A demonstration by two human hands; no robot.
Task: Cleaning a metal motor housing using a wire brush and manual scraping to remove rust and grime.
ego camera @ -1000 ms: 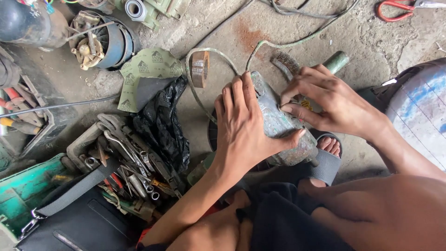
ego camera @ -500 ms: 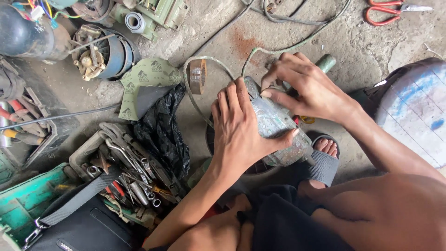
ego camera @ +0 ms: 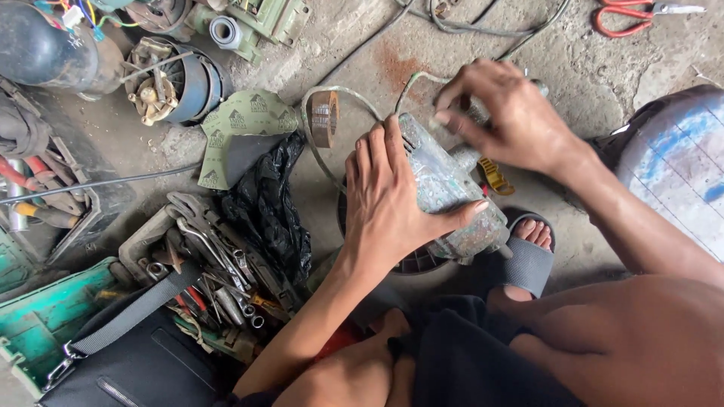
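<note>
A worn grey-green power tool body (ego camera: 445, 188) lies on the concrete floor in front of my knees. My left hand (ego camera: 392, 203) is clamped over its near side, thumb wrapped round its lower end. At the far end of the tool my right hand (ego camera: 505, 113) pinches a small part with curled fingers, where the pale cable (ego camera: 347, 94) comes out. A yellow clip-like piece (ego camera: 495, 175) lies just below my right wrist. What the right fingers pinch is hidden.
A black plastic bag (ego camera: 264, 203) and green sandpaper sheet (ego camera: 241, 124) lie left of the tool. Further left sit a tray of wrenches (ego camera: 211, 256), a black bag (ego camera: 143, 362) and a motor stator (ego camera: 170, 83). Red-handled pliers (ego camera: 633, 15) lie top right, a blue drum (ego camera: 679, 158) at right.
My right hand has moved up from the tool's side to its far end. The left hand has kept its grip on the tool body.
</note>
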